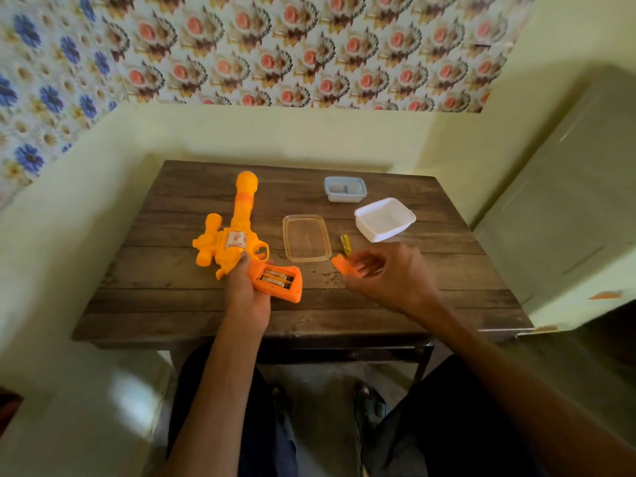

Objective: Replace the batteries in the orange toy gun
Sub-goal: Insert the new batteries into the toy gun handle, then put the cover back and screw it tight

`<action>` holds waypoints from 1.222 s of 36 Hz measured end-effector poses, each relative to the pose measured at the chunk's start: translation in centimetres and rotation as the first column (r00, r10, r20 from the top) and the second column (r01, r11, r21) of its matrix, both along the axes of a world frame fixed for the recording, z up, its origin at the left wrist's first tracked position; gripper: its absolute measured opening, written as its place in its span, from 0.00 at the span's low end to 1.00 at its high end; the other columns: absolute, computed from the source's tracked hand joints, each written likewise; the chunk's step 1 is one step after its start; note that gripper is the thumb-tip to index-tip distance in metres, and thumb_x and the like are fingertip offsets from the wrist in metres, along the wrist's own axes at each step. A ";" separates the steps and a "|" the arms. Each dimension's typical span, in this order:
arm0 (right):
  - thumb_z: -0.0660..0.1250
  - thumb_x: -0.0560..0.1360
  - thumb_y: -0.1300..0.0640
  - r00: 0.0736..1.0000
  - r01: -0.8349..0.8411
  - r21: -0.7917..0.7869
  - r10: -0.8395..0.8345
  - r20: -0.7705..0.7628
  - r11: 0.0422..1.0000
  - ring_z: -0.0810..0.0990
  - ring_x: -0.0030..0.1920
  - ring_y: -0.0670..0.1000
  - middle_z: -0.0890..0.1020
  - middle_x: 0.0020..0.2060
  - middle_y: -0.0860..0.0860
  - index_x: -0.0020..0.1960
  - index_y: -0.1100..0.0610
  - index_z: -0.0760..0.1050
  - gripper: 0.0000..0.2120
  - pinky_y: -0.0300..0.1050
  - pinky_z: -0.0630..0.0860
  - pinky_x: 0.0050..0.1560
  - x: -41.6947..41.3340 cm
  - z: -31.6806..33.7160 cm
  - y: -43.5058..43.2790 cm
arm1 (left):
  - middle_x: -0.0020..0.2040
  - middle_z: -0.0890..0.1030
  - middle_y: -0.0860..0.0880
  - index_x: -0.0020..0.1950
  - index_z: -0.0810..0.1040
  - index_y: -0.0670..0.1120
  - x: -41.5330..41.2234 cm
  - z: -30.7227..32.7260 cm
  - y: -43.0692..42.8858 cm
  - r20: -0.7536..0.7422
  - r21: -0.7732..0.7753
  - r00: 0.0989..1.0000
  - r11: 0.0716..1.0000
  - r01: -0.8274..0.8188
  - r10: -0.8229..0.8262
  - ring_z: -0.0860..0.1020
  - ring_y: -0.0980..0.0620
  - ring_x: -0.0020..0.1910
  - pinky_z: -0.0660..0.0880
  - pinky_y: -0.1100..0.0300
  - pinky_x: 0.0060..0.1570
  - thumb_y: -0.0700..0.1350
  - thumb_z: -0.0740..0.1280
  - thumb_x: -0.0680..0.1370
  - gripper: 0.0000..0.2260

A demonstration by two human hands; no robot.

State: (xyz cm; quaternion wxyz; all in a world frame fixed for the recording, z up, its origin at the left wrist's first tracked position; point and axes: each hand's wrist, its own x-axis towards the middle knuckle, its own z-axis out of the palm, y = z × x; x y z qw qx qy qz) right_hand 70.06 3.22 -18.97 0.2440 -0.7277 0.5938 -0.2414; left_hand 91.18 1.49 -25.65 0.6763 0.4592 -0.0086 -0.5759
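Wooden table (172, 304) against floral-papered wall (309, 46) | 1 toy gun (237, 232) on table, left hand (246, 294) grasping its handle, 2 batteries (277, 279) exposed | right hand (389, 273) pinching 1 cover (342, 265) | 3 containers (384, 219) | 1 screwdriver (345, 243)

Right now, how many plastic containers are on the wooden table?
3. A clear rectangular plastic tray lies right of the orange toy gun; a small blue-grey plastic box sits behind it; a white plastic tub stands farther right.
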 end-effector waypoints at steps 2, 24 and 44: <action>0.77 0.67 0.47 0.987 -0.158 -0.014 0.158 -0.012 0.987 0.81 0.40 0.38 0.84 0.42 0.43 0.51 0.49 0.82 0.14 0.32 0.80 0.42 2.7 0.3 0.2 | 0.53 0.80 0.46 0.72 0.68 0.47 -0.1 0.0 0.0 0.000 -0.022 1.000 1.000 0.001 -0.001 0.79 0.49 0.49 0.73 0.46 0.58 0.47 0.61 0.82 0.19; 0.74 0.68 0.44 0.923 -0.339 -0.017 0.329 -0.200 0.941 0.82 0.41 0.41 0.86 0.46 0.46 0.52 0.50 0.84 0.15 0.39 0.81 0.46 10.7 -1.3 -0.6 | 0.53 0.80 0.43 0.68 0.71 0.46 1.5 -0.5 0.4 0.045 -0.033 0.993 0.993 0.113 -0.111 0.78 0.45 0.50 0.73 0.45 0.61 0.54 0.55 0.83 0.19; 0.74 0.69 0.43 0.907 -0.235 -0.261 0.114 -0.405 0.936 0.69 0.60 0.49 0.73 0.60 0.47 0.51 0.47 0.83 0.14 0.44 0.77 0.43 10.7 -2.6 -0.5 | 0.66 0.74 0.42 0.75 0.64 0.46 1.3 0.4 0.2 -0.140 0.051 0.989 0.998 0.043 -0.036 0.75 0.45 0.56 0.73 0.52 0.40 0.50 0.58 0.83 0.21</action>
